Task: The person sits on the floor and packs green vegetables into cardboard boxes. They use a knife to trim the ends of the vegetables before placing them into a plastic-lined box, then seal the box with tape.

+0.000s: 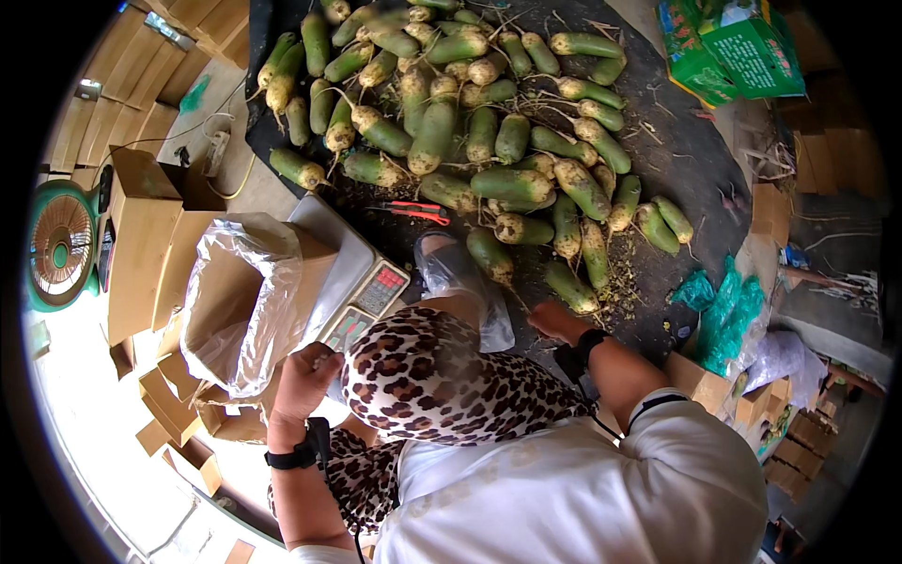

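My right hand (560, 322), fingers curled, is beside the thin root tail of a green radish (491, 258); whether it grips the tail cannot be made out. Another green radish (569, 287) lies just beyond that hand. My left hand (304, 381) is raised by my knee with its fingers closed; a pale spot shows at the fingertips. Ahead of it are a digital scale (345, 243) and a cardboard box (236, 296) lined with clear plastic. Many green radishes with soil on their pale ends are heaped on a black sheet (694, 151). A red-handled utility knife (416, 211) lies among them.
A green fan (62, 245) and open cardboard boxes (144, 240) stand at the left. Green printed cartons (750, 53) are at the upper right. Green plastic bags (729, 317) lie at the right. My plastic-covered foot (451, 264) rests on the sheet's near edge.
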Action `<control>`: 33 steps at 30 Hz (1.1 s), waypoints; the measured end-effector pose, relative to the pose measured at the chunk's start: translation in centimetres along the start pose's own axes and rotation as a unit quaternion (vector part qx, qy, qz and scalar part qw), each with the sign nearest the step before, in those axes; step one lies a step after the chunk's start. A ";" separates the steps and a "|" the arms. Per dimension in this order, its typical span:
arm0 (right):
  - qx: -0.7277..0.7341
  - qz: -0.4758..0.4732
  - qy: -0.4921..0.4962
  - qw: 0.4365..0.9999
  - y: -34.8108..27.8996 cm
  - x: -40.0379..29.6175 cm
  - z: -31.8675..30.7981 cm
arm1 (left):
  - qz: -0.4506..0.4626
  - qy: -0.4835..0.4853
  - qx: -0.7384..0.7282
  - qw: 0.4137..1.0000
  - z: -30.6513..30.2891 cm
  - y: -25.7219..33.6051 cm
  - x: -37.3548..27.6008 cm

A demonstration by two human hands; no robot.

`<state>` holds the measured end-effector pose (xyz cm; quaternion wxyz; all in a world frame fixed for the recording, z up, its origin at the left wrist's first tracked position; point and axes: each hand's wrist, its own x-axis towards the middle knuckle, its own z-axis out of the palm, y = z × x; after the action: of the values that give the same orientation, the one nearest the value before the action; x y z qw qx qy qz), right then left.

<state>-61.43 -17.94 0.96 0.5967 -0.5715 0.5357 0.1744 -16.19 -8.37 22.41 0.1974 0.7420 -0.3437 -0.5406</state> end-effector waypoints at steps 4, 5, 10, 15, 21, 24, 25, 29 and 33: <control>-0.060 -0.080 -0.011 0.995 1.7 1.9 -0.3 | 0.007 -0.036 0.125 0.991 0.9 -1.8 0.6; -0.072 -0.051 -0.036 0.995 1.9 2.4 -0.5 | 0.016 -0.049 0.160 0.986 1.0 -2.4 0.8; -0.016 0.016 0.025 0.999 -4.3 3.0 -2.0 | -0.002 -0.078 0.220 0.972 1.1 -3.6 1.1; -0.059 -0.281 0.159 0.945 -15.1 10.5 -3.4 | 0.012 -0.049 0.215 0.975 0.8 -3.2 1.6; -0.457 -0.247 0.252 0.817 -24.9 21.2 -0.7 | 0.021 -0.047 0.200 0.979 0.8 -2.1 2.8; -0.431 -0.190 0.253 0.845 -26.0 22.9 0.1 | 0.011 -0.042 0.186 0.982 0.7 -2.8 3.4; -0.436 -0.194 0.262 0.839 -25.8 23.4 0.5 | 0.006 -0.039 0.200 0.979 0.7 -3.0 3.5; -0.447 -0.255 0.285 0.809 -23.6 24.4 0.9 | 0.001 -0.053 0.192 0.980 0.8 -2.8 4.1; -0.422 -0.323 0.237 0.813 -24.1 21.5 -0.6 | 0.020 -0.067 0.193 0.979 0.7 -3.1 4.6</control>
<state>-34.10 -33.99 -5.00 0.1729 -0.9309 0.3192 0.0398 -15.13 -9.51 16.98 0.0376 0.7214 -0.4690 -0.5082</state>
